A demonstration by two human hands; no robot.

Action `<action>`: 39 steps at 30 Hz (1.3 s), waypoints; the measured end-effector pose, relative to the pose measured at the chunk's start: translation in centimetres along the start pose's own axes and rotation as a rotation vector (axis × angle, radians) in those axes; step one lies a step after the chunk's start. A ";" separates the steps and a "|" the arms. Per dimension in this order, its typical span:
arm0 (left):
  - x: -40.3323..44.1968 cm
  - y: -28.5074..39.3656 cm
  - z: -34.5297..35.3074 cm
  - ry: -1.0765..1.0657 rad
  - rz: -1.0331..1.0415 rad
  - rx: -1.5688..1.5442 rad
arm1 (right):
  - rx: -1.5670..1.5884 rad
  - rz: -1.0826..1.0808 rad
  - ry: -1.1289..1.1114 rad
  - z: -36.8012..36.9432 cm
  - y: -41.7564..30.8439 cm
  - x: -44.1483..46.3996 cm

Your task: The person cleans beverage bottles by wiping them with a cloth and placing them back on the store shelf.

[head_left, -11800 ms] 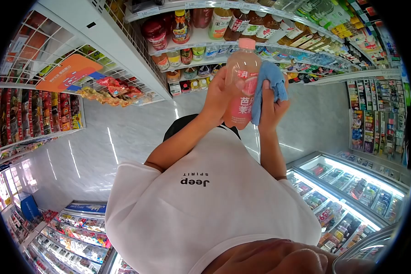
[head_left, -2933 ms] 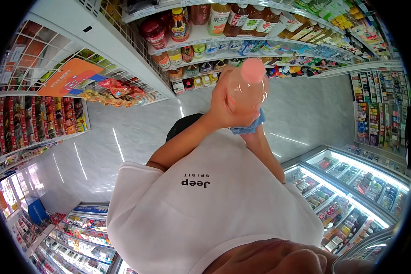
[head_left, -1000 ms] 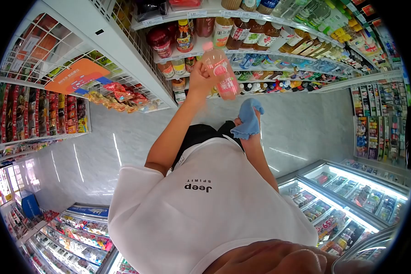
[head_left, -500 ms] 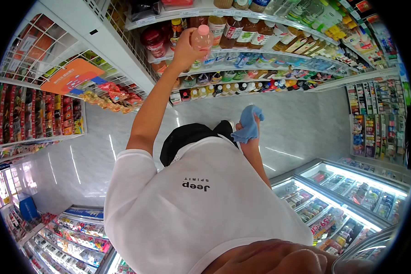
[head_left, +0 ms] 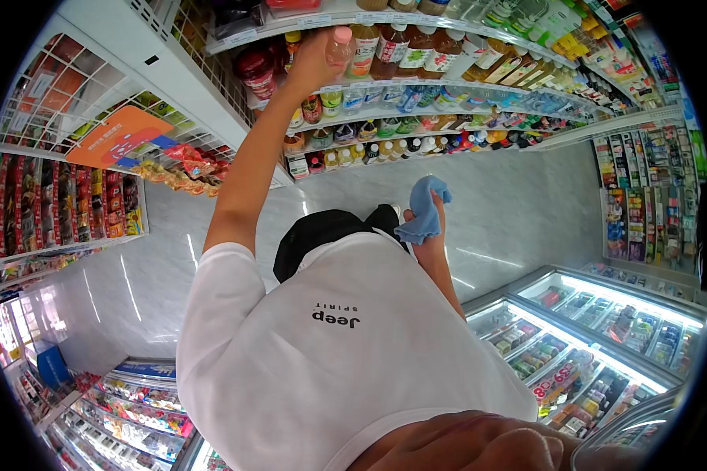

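Observation:
My left hand (head_left: 313, 66) is wrapped round a clear pink bottle (head_left: 340, 49) with a pink cap. The bottle stands upright at the upper drinks shelf (head_left: 385, 83), between a yellow-capped bottle (head_left: 292, 47) and a pale juice bottle (head_left: 362, 52). My fingers partly hide its lower part and label; whether its base touches the shelf cannot be made out. Low in front of my body, my right hand (head_left: 430, 240) grips a crumpled blue cloth (head_left: 425, 208), which hangs over the fingers.
Lower shelves (head_left: 353, 141) hold rows of small bottles. A wire rack (head_left: 51, 86) with an orange sign (head_left: 118, 135) and hanging snack packs (head_left: 182, 177) stands at the left. A lit chest freezer (head_left: 558, 330) is at the lower right. Grey floor (head_left: 518, 196) lies between the fixtures.
The pink bottle was earlier held near my body beside the cloth. My left hand has carried it up and forward to the upper shelf. My right hand has come down with the cloth.

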State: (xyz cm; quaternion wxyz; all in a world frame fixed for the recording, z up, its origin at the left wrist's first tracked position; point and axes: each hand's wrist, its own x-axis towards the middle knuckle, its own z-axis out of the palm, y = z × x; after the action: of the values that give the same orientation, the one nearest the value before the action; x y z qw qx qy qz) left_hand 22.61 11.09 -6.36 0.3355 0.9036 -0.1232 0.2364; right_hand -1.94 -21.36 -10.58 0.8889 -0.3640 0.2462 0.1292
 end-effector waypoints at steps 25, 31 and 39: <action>1.4 -1.6 0.8 0.164 0.152 0.011 | -0.112 0.014 0.033 -0.8 1.1 -0.3; 1.4 -1.6 0.7 0.119 0.149 0.008 | -0.096 0.027 -0.044 -0.7 0.9 -0.3; 1.5 -2.2 0.9 0.095 0.185 0.009 | -0.094 0.053 -0.010 -0.5 0.9 -0.3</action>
State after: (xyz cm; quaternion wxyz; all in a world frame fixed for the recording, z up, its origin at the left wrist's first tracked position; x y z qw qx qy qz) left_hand 25.07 12.04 -7.41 0.3135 0.8776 -0.1890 0.3095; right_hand -2.76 -21.15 -11.24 0.8683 -0.3982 0.2451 0.1658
